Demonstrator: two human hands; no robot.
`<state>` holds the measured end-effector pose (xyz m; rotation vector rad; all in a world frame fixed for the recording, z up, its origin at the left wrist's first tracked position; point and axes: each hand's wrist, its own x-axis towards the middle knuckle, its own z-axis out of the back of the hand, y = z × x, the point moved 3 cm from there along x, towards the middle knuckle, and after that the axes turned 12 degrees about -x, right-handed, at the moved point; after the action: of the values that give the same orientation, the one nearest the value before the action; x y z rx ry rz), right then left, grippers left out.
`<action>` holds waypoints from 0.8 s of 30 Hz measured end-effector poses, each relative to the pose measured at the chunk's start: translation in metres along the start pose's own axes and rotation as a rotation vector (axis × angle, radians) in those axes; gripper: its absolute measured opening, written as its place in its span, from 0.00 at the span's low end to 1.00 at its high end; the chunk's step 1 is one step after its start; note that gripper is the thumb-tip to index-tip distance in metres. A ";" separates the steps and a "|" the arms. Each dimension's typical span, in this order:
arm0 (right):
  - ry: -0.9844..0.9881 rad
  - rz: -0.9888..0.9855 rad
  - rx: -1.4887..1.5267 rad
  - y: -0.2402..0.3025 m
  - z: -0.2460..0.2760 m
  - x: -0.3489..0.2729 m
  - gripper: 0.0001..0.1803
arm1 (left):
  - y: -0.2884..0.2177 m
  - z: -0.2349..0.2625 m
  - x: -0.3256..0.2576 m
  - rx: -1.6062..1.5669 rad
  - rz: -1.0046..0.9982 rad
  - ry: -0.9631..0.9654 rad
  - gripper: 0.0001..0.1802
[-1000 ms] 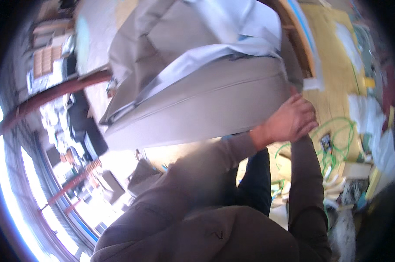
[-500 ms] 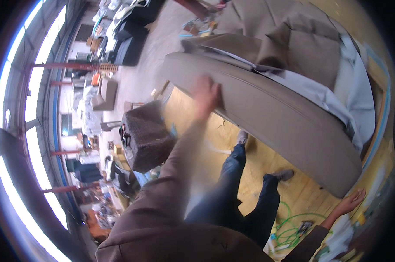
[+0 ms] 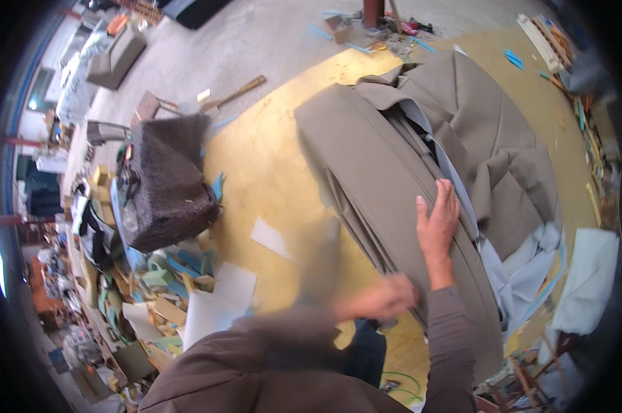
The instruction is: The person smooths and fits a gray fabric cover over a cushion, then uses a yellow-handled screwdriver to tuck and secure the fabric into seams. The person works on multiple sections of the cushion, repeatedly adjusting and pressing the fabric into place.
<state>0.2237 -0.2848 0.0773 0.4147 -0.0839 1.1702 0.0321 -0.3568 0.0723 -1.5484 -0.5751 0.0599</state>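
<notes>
A long taupe upholstered piece, like a sofa part in leather-like covering, lies slantwise before me. Loose taupe cover material with a pale backing is bunched along its right side. My right hand rests on the upper face of the piece beside a seam, its fingers stretched out and holding nothing. At the near left edge of the piece is my left hand, smeared by motion. Its fingers cannot be made out, nor whether they grip the covering there.
Left of the yellowish work surface stands a dark, fabric-covered block. Foam and board scraps lie in a heap below it, with a white sheet beside them. A white roll is at the right. Green hose lies near my feet.
My view has turned, and the upholstered piece now lies more lengthwise to me. My right hand has come from beyond its near end onto its top. My left hand has moved down to its near edge.
</notes>
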 end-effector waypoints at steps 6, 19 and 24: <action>0.108 -0.038 -0.249 0.074 -0.088 0.099 0.33 | 0.009 0.298 0.008 0.827 0.140 -0.871 0.21; 0.210 -0.114 -0.261 0.043 -0.098 0.096 0.24 | 0.065 0.415 0.042 -0.036 0.383 -1.031 0.32; 0.269 -0.164 -0.262 0.037 -0.097 0.096 0.23 | 0.074 0.410 0.043 -0.019 0.291 -1.105 0.19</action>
<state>0.2133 -0.1539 0.0243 0.0303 0.0307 1.0273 -0.0642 0.0407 -0.0176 -1.5175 -1.1866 1.1843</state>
